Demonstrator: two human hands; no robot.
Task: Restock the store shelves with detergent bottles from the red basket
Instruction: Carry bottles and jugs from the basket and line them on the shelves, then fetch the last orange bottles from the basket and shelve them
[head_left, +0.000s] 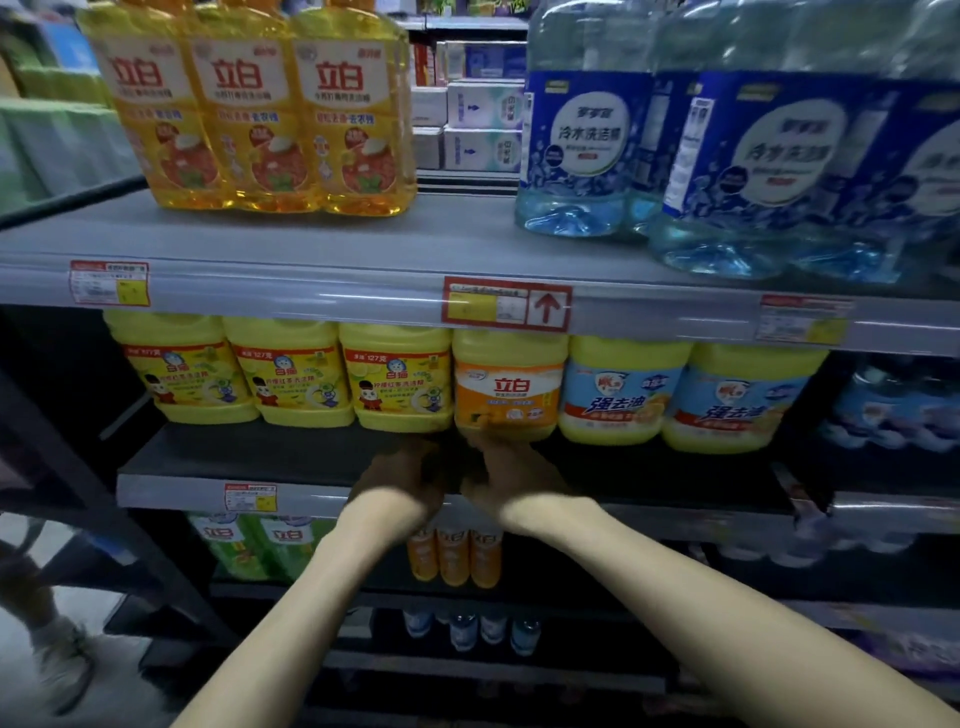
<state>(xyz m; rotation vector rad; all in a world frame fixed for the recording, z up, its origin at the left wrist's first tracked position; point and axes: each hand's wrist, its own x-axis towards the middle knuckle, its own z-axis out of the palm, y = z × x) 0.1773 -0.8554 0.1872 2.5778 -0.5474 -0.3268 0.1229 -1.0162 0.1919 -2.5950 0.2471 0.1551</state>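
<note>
An orange-labelled detergent bottle (509, 389) with a yellow cap stands upright on the dark middle shelf (260, 457), between yellow bottles on either side. My right hand (511, 480) reaches under the upper shelf, and its fingertips touch the base of that bottle. My left hand (405, 480) hovers just left of it over the shelf's front edge, with nothing visible in it. Shadow hides its fingers. The red basket is out of view.
Three yellow bottles (291, 374) stand left of the orange one and two blue-labelled yellow ones (623, 395) to its right. The grey upper shelf (311, 244) holds tall amber bottles (260, 109) and clear blue jugs (587, 140). Small orange bottles (454, 556) sit lower down. Someone's foot (62, 660) is at the lower left.
</note>
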